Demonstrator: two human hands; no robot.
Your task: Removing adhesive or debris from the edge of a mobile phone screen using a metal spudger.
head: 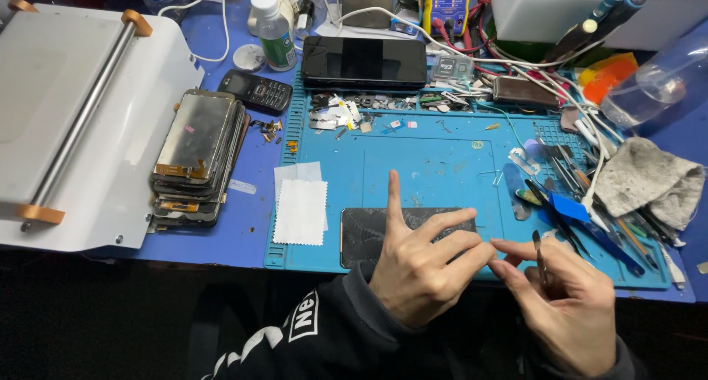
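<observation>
The left hand (420,266) hovers with its fingers spread and holds nothing; the index finger points up and away, and the other fingertips reach toward the right hand (564,306), nearly meeting its fingertips. Directly beneath and just beyond the left hand lies a cracked phone screen (376,232), flat on the blue work mat (435,166); the palm covers its near right part. The right hand is loosely curled and grips a thin metal blade (540,258) between thumb and fingers, its tip pointing up and away, just to the right of the screen. Left of the left hand lies a white cloth (300,210); farther left stands a stack of old screens (198,155). Beyond the right hand, tools (582,218) lie scattered on the mat.
</observation>
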